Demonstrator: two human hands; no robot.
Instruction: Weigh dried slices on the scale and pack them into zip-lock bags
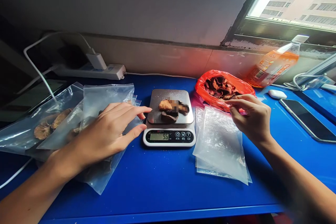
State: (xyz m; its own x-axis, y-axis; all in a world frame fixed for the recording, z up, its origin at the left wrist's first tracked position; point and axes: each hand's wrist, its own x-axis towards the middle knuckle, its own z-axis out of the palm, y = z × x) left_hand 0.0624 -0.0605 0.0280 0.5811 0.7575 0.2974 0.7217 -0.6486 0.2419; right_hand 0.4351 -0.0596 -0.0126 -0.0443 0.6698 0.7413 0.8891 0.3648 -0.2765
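Note:
A white kitchen scale [169, 139] stands mid-table, its display apparently reading 9.6. On its metal plate lie a few dried brown slices [170, 116], partly blurred. My left hand [112, 126] reaches to the scale's left edge with fingers stretched out, holding nothing. Beneath that hand are clear zip bags [107, 92] with dried slices inside. At the right, my right hand [250, 115] is closed in a pinch at the near rim of a red plastic bag [207, 99] full of dark dried pieces [220, 87]. What its fingertips grip cannot be made out.
Flat clear bags [220, 143] lie right of the scale. Farther right are a phone [309, 120], a white earbud case [277, 94] and an orange drink bottle [275, 64]. A power strip [110, 71] with a charger and white cables runs along the back wall.

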